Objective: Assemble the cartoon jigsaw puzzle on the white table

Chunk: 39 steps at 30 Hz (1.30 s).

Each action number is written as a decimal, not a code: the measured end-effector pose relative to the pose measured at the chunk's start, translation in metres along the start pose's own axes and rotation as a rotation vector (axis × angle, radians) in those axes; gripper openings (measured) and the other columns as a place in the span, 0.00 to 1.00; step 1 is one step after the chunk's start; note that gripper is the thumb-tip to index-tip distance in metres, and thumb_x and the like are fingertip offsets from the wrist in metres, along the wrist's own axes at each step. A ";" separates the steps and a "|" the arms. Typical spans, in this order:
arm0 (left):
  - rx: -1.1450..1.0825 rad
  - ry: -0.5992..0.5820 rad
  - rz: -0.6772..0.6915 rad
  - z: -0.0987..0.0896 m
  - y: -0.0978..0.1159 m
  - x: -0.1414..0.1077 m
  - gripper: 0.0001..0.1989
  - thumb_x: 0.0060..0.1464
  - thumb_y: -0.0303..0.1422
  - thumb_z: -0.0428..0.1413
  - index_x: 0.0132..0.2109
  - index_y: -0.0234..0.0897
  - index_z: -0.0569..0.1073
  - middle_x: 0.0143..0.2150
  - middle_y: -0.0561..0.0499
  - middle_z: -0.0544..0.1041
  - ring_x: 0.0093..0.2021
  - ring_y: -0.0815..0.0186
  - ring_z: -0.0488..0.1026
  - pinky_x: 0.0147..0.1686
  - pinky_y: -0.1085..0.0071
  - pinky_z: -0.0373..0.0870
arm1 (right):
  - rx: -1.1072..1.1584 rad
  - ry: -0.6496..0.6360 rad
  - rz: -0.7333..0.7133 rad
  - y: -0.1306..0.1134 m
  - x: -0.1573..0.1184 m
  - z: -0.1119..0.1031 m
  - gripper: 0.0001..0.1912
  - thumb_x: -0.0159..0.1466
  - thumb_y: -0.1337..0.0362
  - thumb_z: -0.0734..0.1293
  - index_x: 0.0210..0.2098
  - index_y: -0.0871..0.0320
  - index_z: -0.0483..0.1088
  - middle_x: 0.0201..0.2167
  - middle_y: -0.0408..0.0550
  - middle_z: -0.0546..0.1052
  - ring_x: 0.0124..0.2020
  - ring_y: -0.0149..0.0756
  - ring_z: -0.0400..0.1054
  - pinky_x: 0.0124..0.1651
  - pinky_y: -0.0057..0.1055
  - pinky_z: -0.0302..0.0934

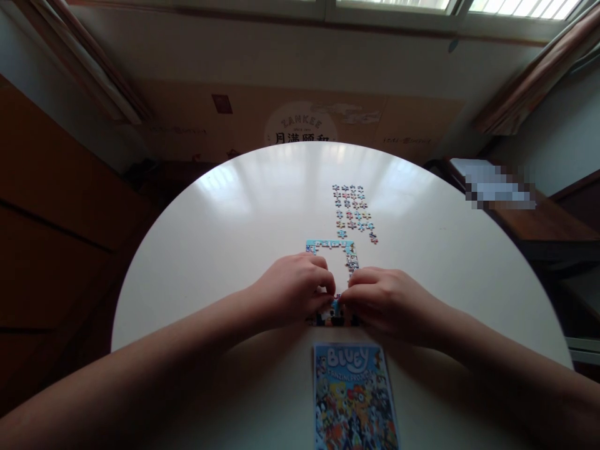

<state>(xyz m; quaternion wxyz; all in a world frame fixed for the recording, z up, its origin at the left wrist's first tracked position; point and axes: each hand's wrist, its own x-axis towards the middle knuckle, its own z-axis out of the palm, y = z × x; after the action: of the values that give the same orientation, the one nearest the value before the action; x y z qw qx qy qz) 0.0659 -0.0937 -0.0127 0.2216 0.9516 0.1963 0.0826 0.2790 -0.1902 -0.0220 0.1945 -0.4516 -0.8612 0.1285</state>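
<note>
A partly assembled jigsaw puzzle [330,243] lies on the white table, its border joined around a bare middle. My left hand [300,284] rests over its left side, fingers curled and pinched near the lower inner edge. From the other side my right hand [379,294] reaches over the lower right, thumb and fingertips pressed together at the same spot. A small jigsaw piece [336,299] shows between the two sets of fingertips; which hand grips it is partly hidden. Loose jigsaw pieces [349,214] lie in rows beyond the puzzle.
A colourful "Bluey" picture sheet [354,394] lies nearest me on the round white table [210,250]. Past the table's far edge stands a printed cardboard panel [187,119] below the window. At the right is a wooden surface [520,219] with a blurred pale item on it.
</note>
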 end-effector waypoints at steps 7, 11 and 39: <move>-0.034 0.016 0.014 -0.009 0.000 -0.002 0.06 0.56 0.28 0.60 0.39 0.42 0.81 0.40 0.51 0.79 0.39 0.64 0.74 0.39 0.68 0.67 | 0.123 0.115 0.061 0.010 -0.001 -0.009 0.08 0.66 0.70 0.66 0.40 0.55 0.78 0.33 0.44 0.79 0.33 0.32 0.71 0.34 0.29 0.61; -0.002 -0.009 0.091 -0.013 -0.001 -0.002 0.07 0.58 0.29 0.61 0.41 0.45 0.82 0.40 0.51 0.78 0.39 0.65 0.73 0.37 0.69 0.67 | 0.084 0.142 0.112 0.014 -0.002 -0.018 0.07 0.67 0.66 0.66 0.38 0.56 0.78 0.31 0.45 0.79 0.30 0.31 0.71 0.32 0.28 0.61; -0.078 0.072 0.167 -0.027 0.000 -0.006 0.14 0.58 0.23 0.52 0.44 0.42 0.80 0.44 0.48 0.78 0.45 0.62 0.73 0.43 0.65 0.72 | -0.233 0.344 0.546 0.102 -0.008 -0.010 0.21 0.68 0.63 0.59 0.57 0.57 0.74 0.63 0.60 0.69 0.66 0.55 0.60 0.67 0.57 0.56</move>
<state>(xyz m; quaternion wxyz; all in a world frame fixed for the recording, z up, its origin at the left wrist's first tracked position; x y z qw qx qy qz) 0.0536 -0.0855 0.0102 0.2438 0.9517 0.1209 0.1424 0.3616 -0.1400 -0.0556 0.2422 -0.6998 -0.6720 -0.0012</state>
